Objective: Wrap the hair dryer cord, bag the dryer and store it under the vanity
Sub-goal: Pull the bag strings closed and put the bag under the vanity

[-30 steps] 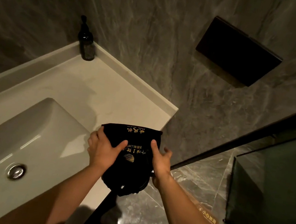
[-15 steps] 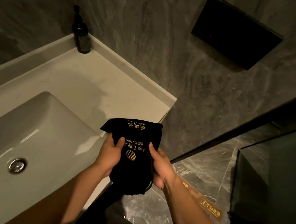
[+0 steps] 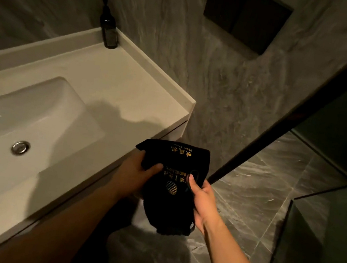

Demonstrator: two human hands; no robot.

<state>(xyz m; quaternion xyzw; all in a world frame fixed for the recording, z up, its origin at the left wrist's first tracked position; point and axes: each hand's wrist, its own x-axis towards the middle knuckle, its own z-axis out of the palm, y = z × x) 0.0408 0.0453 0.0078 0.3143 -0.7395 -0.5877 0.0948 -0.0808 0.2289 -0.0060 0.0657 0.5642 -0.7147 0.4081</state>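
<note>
Bagging looks done: black pouch (image 3: 172, 188) bulges between left hand (image 3: 136, 175) and right hand (image 3: 202, 200), fingers of both closed on it. Dryer itself not visible. Storing remains; vanity (image 3: 128, 92) just left of fingers.

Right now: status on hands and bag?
Left hand and right hand both gripping black bag. Bag off the vanity, over floor. Nothing in the way.

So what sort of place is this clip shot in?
A bathroom, quite possibly a hotel's. A white vanity holds a sunken sink, a dark pump bottle stands in its back corner, and the walls and floor are grey marble-look tile. The printed black bag, held in both hands, hints at a hotel.
</note>
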